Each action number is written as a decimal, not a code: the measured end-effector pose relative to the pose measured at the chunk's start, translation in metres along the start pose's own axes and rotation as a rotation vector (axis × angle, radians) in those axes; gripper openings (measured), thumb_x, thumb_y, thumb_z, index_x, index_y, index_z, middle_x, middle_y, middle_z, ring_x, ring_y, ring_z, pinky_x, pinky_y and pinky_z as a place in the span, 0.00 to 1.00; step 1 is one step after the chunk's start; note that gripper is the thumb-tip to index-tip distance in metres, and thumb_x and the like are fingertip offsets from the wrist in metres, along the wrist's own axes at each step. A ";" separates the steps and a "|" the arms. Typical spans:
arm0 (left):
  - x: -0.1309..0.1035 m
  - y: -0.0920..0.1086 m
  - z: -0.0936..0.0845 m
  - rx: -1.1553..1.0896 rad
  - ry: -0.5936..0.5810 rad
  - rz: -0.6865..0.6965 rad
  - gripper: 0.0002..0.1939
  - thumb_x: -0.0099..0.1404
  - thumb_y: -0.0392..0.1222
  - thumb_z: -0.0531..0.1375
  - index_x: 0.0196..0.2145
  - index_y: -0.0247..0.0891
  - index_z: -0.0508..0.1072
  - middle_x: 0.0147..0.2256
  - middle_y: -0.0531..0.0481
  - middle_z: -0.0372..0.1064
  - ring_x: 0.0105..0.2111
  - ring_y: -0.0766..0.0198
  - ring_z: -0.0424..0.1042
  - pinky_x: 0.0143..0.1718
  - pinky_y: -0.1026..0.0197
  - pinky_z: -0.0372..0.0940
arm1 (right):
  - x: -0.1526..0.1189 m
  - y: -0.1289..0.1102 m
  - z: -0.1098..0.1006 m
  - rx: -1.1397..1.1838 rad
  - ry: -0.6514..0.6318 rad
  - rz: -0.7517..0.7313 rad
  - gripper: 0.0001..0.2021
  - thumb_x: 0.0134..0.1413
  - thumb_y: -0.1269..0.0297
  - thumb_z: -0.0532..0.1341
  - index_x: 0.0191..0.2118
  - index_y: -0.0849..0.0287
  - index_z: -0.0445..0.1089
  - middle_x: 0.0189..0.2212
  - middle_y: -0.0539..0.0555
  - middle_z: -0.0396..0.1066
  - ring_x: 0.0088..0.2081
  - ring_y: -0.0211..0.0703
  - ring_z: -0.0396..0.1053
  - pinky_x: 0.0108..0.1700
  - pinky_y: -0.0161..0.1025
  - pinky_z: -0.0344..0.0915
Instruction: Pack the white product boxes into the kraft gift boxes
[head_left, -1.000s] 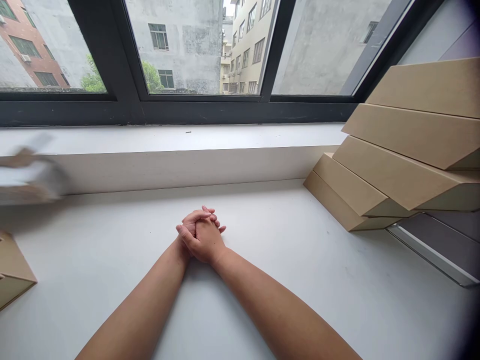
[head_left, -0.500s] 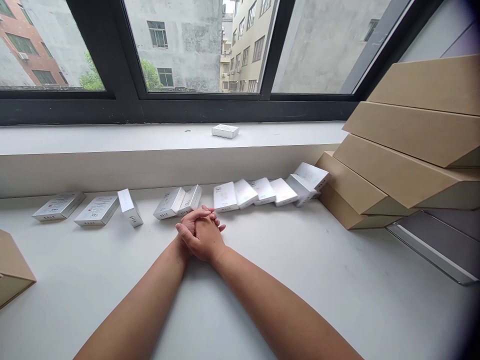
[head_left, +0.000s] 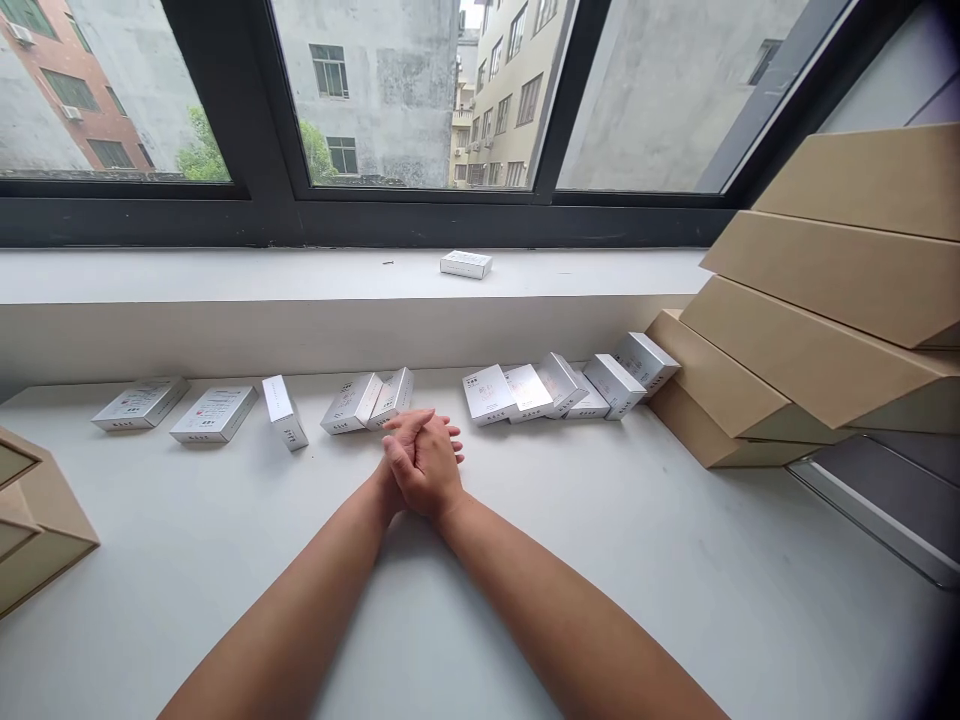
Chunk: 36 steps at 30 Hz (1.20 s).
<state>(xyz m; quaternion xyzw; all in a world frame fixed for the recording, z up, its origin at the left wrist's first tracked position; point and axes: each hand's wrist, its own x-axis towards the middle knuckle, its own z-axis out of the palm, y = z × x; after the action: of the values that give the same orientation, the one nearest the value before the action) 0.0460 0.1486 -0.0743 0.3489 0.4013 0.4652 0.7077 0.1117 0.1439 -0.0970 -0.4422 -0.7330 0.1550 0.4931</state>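
Note:
My left hand (head_left: pixel 396 480) and my right hand (head_left: pixel 429 470) are clasped together over the white table, the right one in front. Each is closed around the other, and much of the left palm and fingers is hidden. Just behind them, two small white boxes (head_left: pixel 367 402) lean together, close to the fingertips. To the right, several similar white boxes (head_left: pixel 490 393) lie tilted and overlapping in a row; the last box (head_left: pixel 646 362) rests against brown cartons. A narrow white box (head_left: pixel 284 412) stands on edge to the left, beside two flat white boxes (head_left: pixel 214 415).
Brown cartons (head_left: pixel 825 300) are stacked unevenly at the right, above a grey metal-edged object (head_left: pixel 885 500). More brown cartons (head_left: pixel 56 500) stand at the left edge. One white box (head_left: pixel 466 264) lies on the window sill (head_left: pixel 225 275) behind the table.
The right-hand row of boxes, partly blurred before, has shifted right and settled at different tilts. Its gap from the leaning pair is wider. My hands remain clasped; the view has turned slightly left.

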 end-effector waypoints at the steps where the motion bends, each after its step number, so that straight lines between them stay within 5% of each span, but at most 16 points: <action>1: -0.002 0.002 0.001 0.038 -0.038 0.021 0.19 0.62 0.59 0.58 0.35 0.40 0.70 0.37 0.46 0.70 0.41 0.52 0.74 0.48 0.49 0.70 | 0.000 0.000 -0.001 0.023 0.066 -0.027 0.21 0.65 0.50 0.49 0.43 0.58 0.73 0.41 0.57 0.73 0.49 0.51 0.68 0.55 0.49 0.60; 7: -0.034 0.060 -0.012 0.840 -0.066 0.073 0.19 0.65 0.61 0.57 0.39 0.45 0.74 0.41 0.48 0.74 0.49 0.51 0.71 0.52 0.52 0.64 | 0.001 0.004 -0.001 0.026 0.254 -0.079 0.28 0.68 0.48 0.37 0.46 0.57 0.69 0.45 0.58 0.71 0.51 0.50 0.67 0.57 0.50 0.58; 8: -0.041 0.073 -0.018 0.966 0.006 0.109 0.19 0.64 0.62 0.58 0.40 0.45 0.74 0.41 0.49 0.74 0.46 0.51 0.72 0.49 0.52 0.65 | 0.001 0.006 0.000 0.031 0.244 -0.038 0.26 0.68 0.49 0.38 0.47 0.57 0.68 0.46 0.58 0.71 0.53 0.49 0.66 0.58 0.50 0.58; 10: -0.049 0.091 -0.031 1.129 0.336 0.303 0.20 0.61 0.60 0.61 0.44 0.45 0.73 0.42 0.48 0.74 0.43 0.51 0.73 0.47 0.51 0.66 | 0.003 0.009 0.003 0.035 0.206 0.093 0.22 0.69 0.52 0.41 0.50 0.57 0.66 0.50 0.58 0.71 0.56 0.48 0.64 0.61 0.50 0.55; 12: -0.046 0.092 -0.046 1.244 0.646 0.560 0.24 0.60 0.57 0.63 0.50 0.44 0.70 0.47 0.45 0.73 0.48 0.47 0.71 0.53 0.46 0.63 | 0.004 0.013 0.006 0.012 0.144 0.252 0.22 0.68 0.52 0.46 0.56 0.58 0.64 0.55 0.59 0.68 0.61 0.49 0.60 0.65 0.52 0.52; 13: -0.041 0.085 -0.053 1.308 0.710 0.649 0.27 0.59 0.55 0.64 0.54 0.43 0.68 0.50 0.44 0.72 0.53 0.44 0.67 0.57 0.44 0.59 | 0.004 0.015 0.007 -0.009 0.102 0.322 0.23 0.67 0.52 0.47 0.59 0.59 0.62 0.59 0.60 0.66 0.64 0.51 0.56 0.66 0.53 0.50; 14: -0.034 0.074 -0.060 1.372 0.703 0.680 0.31 0.58 0.54 0.65 0.57 0.43 0.66 0.52 0.42 0.70 0.58 0.42 0.63 0.60 0.41 0.56 | 0.005 0.016 0.008 -0.035 0.052 0.379 0.25 0.66 0.52 0.49 0.62 0.59 0.60 0.62 0.60 0.63 0.67 0.52 0.52 0.68 0.54 0.49; 17: -0.012 0.030 -0.073 1.496 0.438 0.605 0.35 0.58 0.47 0.65 0.62 0.43 0.61 0.63 0.40 0.61 0.67 0.42 0.52 0.66 0.42 0.47 | 0.005 0.018 0.009 -0.136 -0.140 0.455 0.30 0.63 0.55 0.54 0.68 0.60 0.55 0.69 0.61 0.51 0.73 0.55 0.38 0.71 0.58 0.42; 20: -0.004 0.002 -0.077 1.476 0.441 0.605 0.31 0.59 0.40 0.62 0.60 0.40 0.63 0.65 0.37 0.59 0.66 0.42 0.54 0.67 0.40 0.44 | 0.005 0.017 0.008 -0.177 -0.261 0.459 0.32 0.61 0.55 0.57 0.69 0.59 0.56 0.71 0.62 0.46 0.73 0.60 0.32 0.71 0.61 0.38; 24: -0.012 0.004 -0.076 1.330 0.411 0.686 0.19 0.61 0.43 0.62 0.50 0.43 0.68 0.50 0.43 0.73 0.53 0.46 0.68 0.58 0.46 0.59 | 0.007 0.018 0.007 -0.125 -0.195 0.484 0.27 0.62 0.53 0.55 0.64 0.58 0.62 0.67 0.62 0.55 0.72 0.61 0.39 0.69 0.62 0.42; 27: -0.016 0.010 -0.077 1.266 0.430 0.728 0.15 0.60 0.46 0.64 0.43 0.45 0.69 0.45 0.47 0.74 0.55 0.47 0.66 0.64 0.42 0.50 | 0.008 0.020 0.006 -0.103 -0.083 0.431 0.18 0.59 0.55 0.57 0.51 0.58 0.70 0.54 0.59 0.69 0.63 0.55 0.59 0.65 0.55 0.53; 30: -0.014 0.007 -0.079 1.221 0.438 0.588 0.23 0.59 0.49 0.64 0.51 0.47 0.64 0.54 0.46 0.69 0.69 0.42 0.47 0.67 0.33 0.32 | 0.009 0.021 0.002 -0.096 -0.033 0.412 0.12 0.55 0.54 0.61 0.42 0.55 0.70 0.47 0.55 0.72 0.54 0.51 0.66 0.58 0.49 0.60; 32: -0.012 0.005 -0.079 1.206 0.435 0.448 0.28 0.61 0.53 0.63 0.56 0.48 0.60 0.62 0.45 0.60 0.71 0.39 0.34 0.66 0.29 0.31 | 0.010 0.020 -0.001 -0.095 -0.024 0.421 0.12 0.53 0.51 0.63 0.37 0.54 0.69 0.43 0.53 0.73 0.50 0.50 0.67 0.54 0.47 0.62; 34: -0.011 0.004 -0.078 1.225 0.458 0.384 0.28 0.62 0.55 0.61 0.57 0.49 0.59 0.68 0.44 0.51 0.71 0.36 0.34 0.65 0.28 0.33 | 0.010 0.019 -0.003 -0.107 -0.008 0.432 0.17 0.50 0.46 0.65 0.33 0.54 0.67 0.39 0.52 0.74 0.46 0.50 0.69 0.51 0.46 0.63; 36: -0.012 0.006 -0.077 1.237 0.479 0.395 0.25 0.63 0.54 0.60 0.55 0.49 0.61 0.68 0.44 0.50 0.69 0.38 0.46 0.65 0.32 0.40 | 0.011 0.020 -0.004 -0.141 0.008 0.438 0.21 0.47 0.42 0.67 0.31 0.55 0.65 0.37 0.52 0.73 0.44 0.49 0.69 0.49 0.46 0.63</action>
<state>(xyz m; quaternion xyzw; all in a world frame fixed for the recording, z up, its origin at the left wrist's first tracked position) -0.0280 0.1491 -0.0994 0.6426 0.6670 0.3352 0.1725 0.1236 0.1632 -0.1022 -0.6247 -0.6266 0.2051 0.4184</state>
